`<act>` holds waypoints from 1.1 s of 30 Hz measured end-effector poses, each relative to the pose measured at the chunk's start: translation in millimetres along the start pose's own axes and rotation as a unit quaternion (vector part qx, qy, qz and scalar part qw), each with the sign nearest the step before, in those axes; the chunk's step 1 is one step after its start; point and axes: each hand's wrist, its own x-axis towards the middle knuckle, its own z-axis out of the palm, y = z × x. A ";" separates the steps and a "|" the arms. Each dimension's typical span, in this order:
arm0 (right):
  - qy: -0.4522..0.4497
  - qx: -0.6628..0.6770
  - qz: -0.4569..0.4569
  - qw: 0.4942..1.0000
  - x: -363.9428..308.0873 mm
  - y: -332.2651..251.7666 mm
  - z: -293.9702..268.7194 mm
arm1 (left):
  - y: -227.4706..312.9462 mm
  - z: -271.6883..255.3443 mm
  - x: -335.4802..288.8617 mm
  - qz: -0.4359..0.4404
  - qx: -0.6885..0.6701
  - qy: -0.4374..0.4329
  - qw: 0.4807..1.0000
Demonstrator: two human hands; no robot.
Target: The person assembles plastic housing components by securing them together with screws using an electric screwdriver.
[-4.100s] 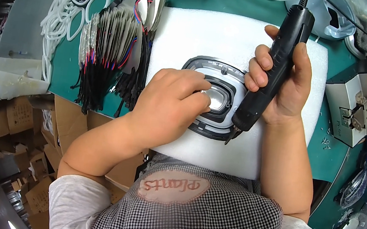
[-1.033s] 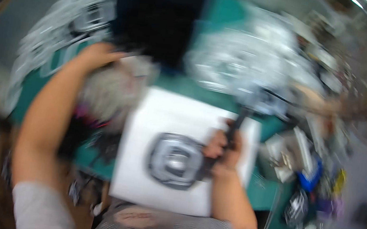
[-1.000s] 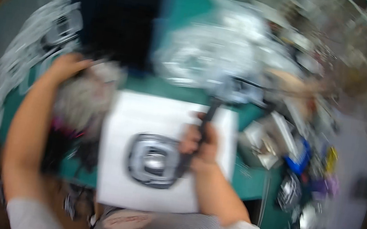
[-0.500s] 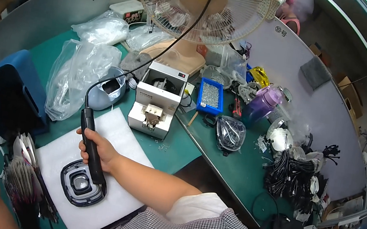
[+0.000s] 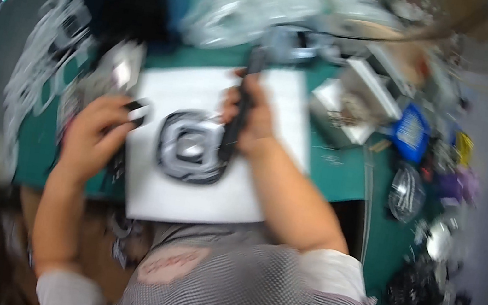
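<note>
Left hand (image 5: 91, 135) inward, fingers (image 5: 110, 104) round part (image 5: 138, 113), right hand (image 5: 256, 116) round driver (image 5: 232, 133), apron lettering (image 5: 173, 266) blurred

A black electric screwdriver (image 5: 237, 123) sits gripped in the right hand (image 5: 255, 119), its lower end at the right rim of a rounded grey-and-black housing (image 5: 190, 147) lying on white foam (image 5: 236, 199). The left hand (image 5: 92, 135) holds a small, blurred black-and-white piece (image 5: 136, 112).

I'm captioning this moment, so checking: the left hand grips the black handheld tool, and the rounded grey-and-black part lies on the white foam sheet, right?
One slip: the head view shows the right hand gripping the black handheld tool. The rounded grey-and-black part does lie on the white foam sheet.
</note>
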 end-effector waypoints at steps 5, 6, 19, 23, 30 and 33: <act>-0.043 0.007 0.020 0.999 0.5 -5.7 -0.7 | 10.4 31.5 -7.1 0.044 0.013 -0.060 0.997; -0.038 0.010 0.028 0.999 2.7 -4.1 1.1 | 11.2 36.2 -7.8 0.027 0.015 -0.064 0.997; -0.036 -0.001 0.006 0.999 0.6 -0.1 3.9 | 8.0 71.2 -8.6 0.082 0.016 -0.116 0.990; -0.043 -0.006 0.004 0.999 1.8 -0.5 2.6 | 9.0 75.4 -8.7 0.107 0.063 -0.100 0.987; -0.051 -0.007 0.002 0.999 2.5 0.5 0.8 | 10.4 78.7 -9.6 0.127 0.163 -0.124 0.971; -0.056 -0.005 0.003 0.998 2.2 0.7 0.8 | 10.7 81.4 -14.7 0.156 0.183 -0.079 0.967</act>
